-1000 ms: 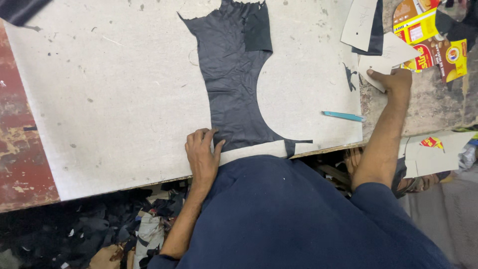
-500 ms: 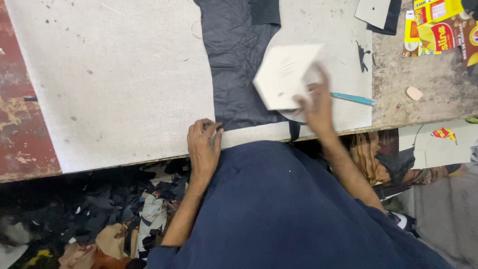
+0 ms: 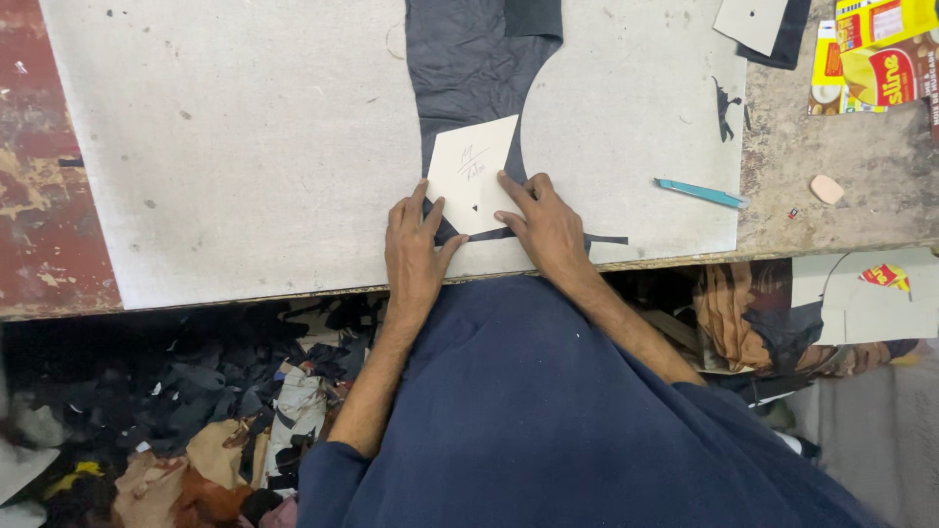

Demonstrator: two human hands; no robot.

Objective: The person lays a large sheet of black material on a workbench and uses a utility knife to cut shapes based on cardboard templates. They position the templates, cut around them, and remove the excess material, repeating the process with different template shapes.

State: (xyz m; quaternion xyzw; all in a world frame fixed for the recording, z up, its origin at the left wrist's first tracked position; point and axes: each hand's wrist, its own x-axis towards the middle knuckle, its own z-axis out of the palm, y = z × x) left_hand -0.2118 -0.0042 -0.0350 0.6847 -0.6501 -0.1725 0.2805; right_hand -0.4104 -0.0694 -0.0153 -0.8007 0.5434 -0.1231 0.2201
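**Q:** While I've got the feed up, what's on the bench, left to right?

**Me:** Far left I see a worn red strip of table [image 3: 39,196], then a big pale grey cutting board [image 3: 245,147] over most of the top. Below the bench edge there's a heap of fabric and leather scraps [image 3: 196,420] on the floor.

**Q:** And the hands?

**Me:** Left hand [image 3: 416,249] lies flat, fingers spread, fingertips pressing the lower left edge of a small cream card pattern [image 3: 474,174]. That card sits tilted on a dark grey sheet of material [image 3: 469,68] running up the board's middle. Right hand [image 3: 548,227] is flat too, fingers loosely apart, index tip on the card's right lower edge. Neither hand grips anything, they just pin the card down.

**Q:** Anything further right?

**Me:** A teal-handled knife or pen [image 3: 699,193], can't tell which, lies near the board's right edge, well apart from the hands. Past it on bare table: a small pink lump [image 3: 827,188], yellow and red packets [image 3: 875,49], and another pale card [image 3: 748,22] at the top.
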